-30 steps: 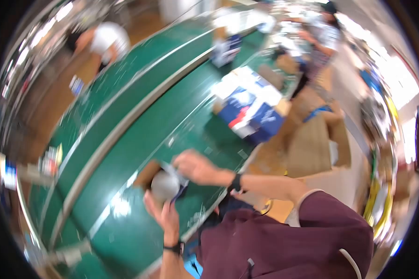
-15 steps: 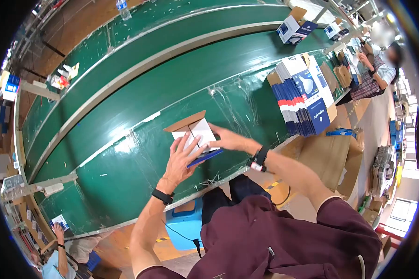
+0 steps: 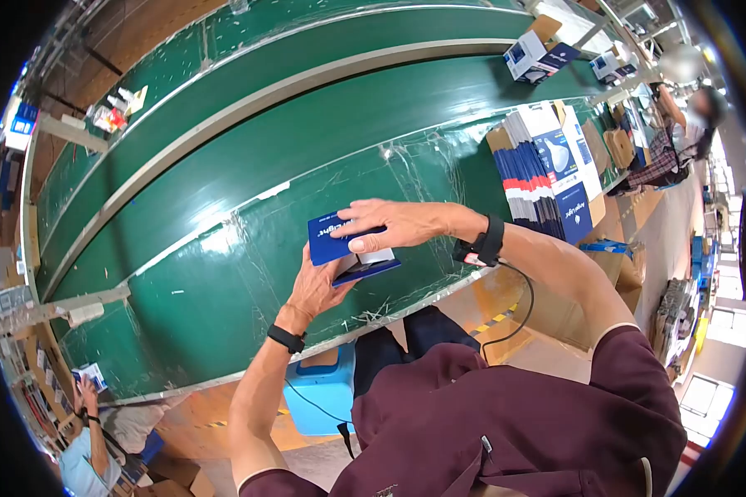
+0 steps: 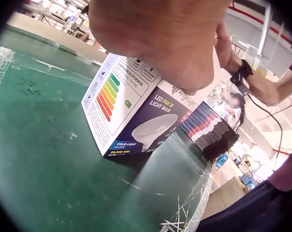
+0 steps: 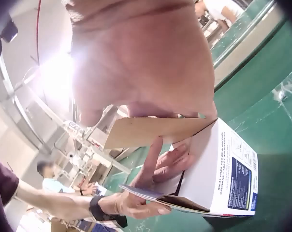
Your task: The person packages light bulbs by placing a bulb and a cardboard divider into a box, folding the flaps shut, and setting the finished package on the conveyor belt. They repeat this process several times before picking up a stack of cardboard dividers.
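Touching the flap point(image 3: 325, 246), the right hand point(image 3: 402, 222) lies straight-fingered; the left hand point(image 3: 312, 284) grips the box point(image 4: 119, 104), whose bulb picture point(image 4: 154, 128) only the left wrist view shows.

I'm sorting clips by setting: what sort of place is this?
Probably a factory packing area: a long green bench, stacked flat cartons and an open bulb box suggest it.

Head view downward, close wrist views, shared box point(image 4: 136, 111)

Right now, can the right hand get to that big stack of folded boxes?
Probably yes: the right hand only rests on the blue box flap, and nothing seems to stand between it and the stack on the green table.
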### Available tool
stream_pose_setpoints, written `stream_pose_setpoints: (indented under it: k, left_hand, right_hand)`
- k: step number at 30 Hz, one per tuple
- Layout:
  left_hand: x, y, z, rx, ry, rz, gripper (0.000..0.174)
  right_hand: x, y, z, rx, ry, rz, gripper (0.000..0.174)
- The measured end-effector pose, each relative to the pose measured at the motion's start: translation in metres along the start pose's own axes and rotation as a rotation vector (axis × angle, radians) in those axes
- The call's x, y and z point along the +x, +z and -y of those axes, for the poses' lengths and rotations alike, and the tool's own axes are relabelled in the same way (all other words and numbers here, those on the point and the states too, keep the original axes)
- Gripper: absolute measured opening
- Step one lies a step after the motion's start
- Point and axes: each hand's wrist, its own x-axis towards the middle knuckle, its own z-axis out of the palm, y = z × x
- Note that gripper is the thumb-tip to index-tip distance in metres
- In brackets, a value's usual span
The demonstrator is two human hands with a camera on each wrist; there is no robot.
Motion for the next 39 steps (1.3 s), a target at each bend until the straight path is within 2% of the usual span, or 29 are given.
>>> stream_pose_setpoints:
  k: [1, 2, 5, 6, 9, 10, 13, 14, 17, 18, 19, 20, 22, 23, 24, 26, 27, 28, 29, 30, 31, 32, 34, 35, 36, 39]
  left_hand:
    - [0.001, -0.002, -0.001, -0.009, -0.006, -0.001, 0.067]
    - [0.002, -0.005, 0.003, 0.129, 0.103, 0.082, 0.067]
    - [0.003, -0.005, 0.001, 0.107, 0.072, 0.083, 0.062]
    - [0.004, -0.005, -0.001, 0.132, 0.072, 0.107, 0.061]
    - [-0.003, -0.007, -0.004, 0.079, 0.090, -0.013, 0.060]
    - [-0.010, -0.003, -0.011, 0.083, 0.010, -0.080, 0.063]
    - [-0.036, 0.017, -0.040, -0.030, -0.311, -0.503, 0.059]
    - [-0.039, 0.018, -0.048, -0.075, -0.340, -0.617, 0.059]
    - [-0.041, 0.021, -0.038, 0.125, -0.205, -0.386, 0.060]
    - [-0.040, 0.021, -0.031, 0.074, -0.186, -0.338, 0.064]
    - [-0.039, 0.018, -0.022, 0.112, -0.162, -0.306, 0.065]
    - [-0.035, 0.009, -0.017, 0.147, -0.135, -0.268, 0.067]
    - [-0.036, -0.001, -0.013, 0.176, -0.134, -0.174, 0.066]
    - [-0.035, -0.003, -0.015, 0.131, -0.152, -0.198, 0.066]
    - [-0.033, -0.003, -0.020, 0.081, -0.166, -0.223, 0.066]
    - [-0.033, 0.002, -0.026, -0.123, -0.204, -0.264, 0.062]
    - [-0.036, 0.008, -0.028, -0.278, -0.290, -0.308, 0.061]
    - [-0.037, 0.013, -0.029, -0.431, -0.372, -0.349, 0.060]
    - [-0.029, 0.014, -0.037, -0.592, -0.500, -0.414, 0.060]
    - [-0.022, 0.014, -0.045, -0.756, -0.622, -0.504, 0.062]
    - [-0.016, 0.020, -0.049, -0.783, -0.672, -0.586, 0.064]
    - [-0.011, 0.025, -0.049, -0.808, -0.723, -0.660, 0.066]
    - [0.000, 0.027, -0.052, -0.832, -0.780, -0.774, 0.068]
    - [-0.003, 0.026, -0.051, -0.838, -0.782, -0.721, 0.068]
    - [-0.002, 0.023, -0.049, -0.846, -0.775, -0.671, 0.068]
    - [0.004, 0.017, -0.044, -0.865, -0.769, -0.556, 0.057]
  right_hand:
    - [0.000, 0.003, -0.003, 0.040, 0.002, -0.032, 0.076]
    - [-0.003, 0.008, 0.004, -0.084, -0.007, -0.066, 0.065]
    - [-0.005, 0.021, -0.003, -0.234, -0.106, -0.148, 0.062]
    - [-0.008, 0.028, -0.006, -0.295, -0.111, -0.185, 0.052]
    - [-0.017, 0.045, -0.023, -0.310, -0.231, -0.284, 0.041]
    - [-0.018, 0.051, -0.028, -0.122, -0.261, -0.374, 0.026]
    - [-0.015, 0.067, -0.038, -0.032, -0.277, -0.455, 0.026]
    - [-0.013, 0.072, -0.040, -0.046, -0.293, -0.478, 0.024]
    - [-0.005, 0.084, -0.043, -0.065, -0.330, -0.514, 0.020]
    - [0.000, 0.085, -0.042, -0.054, -0.339, -0.503, 0.021]
    - [0.003, 0.087, -0.041, -0.040, -0.349, -0.493, 0.023]
    - [0.001, 0.087, -0.043, -0.019, -0.328, -0.437, 0.034]
    - [-0.016, 0.088, -0.046, 0.079, -0.338, -0.395, 0.038]
    - [-0.026, 0.081, -0.050, 0.115, -0.349, -0.371, 0.040]
    - [-0.040, 0.073, -0.054, -0.140, -0.361, -0.305, 0.048]
    - [-0.051, 0.071, -0.055, -0.288, -0.335, -0.356, 0.052]
    - [-0.058, 0.076, -0.052, -0.349, -0.311, -0.380, 0.054]
    - [-0.052, 0.080, -0.051, -0.318, -0.258, -0.425, 0.063]
    - [-0.038, 0.092, -0.053, -0.226, -0.249, -0.581, 0.054]
    - [-0.018, 0.112, -0.043, 0.005, -0.144, -0.710, 0.052]
    - [0.000, 0.132, -0.028, 0.244, -0.036, -0.830, 0.051]
    - [0.011, 0.141, -0.020, 0.185, 0.015, -0.944, 0.051]
    - [0.028, 0.145, -0.013, 0.720, 0.139, -1.196, 0.053]
    - [0.030, 0.148, -0.009, 0.995, 0.214, -1.300, 0.055]
    - [0.027, 0.144, -0.005, 0.872, 0.250, -1.278, 0.061]
    - [0.026, 0.147, -0.030, 1.037, 0.106, -0.988, 0.063]
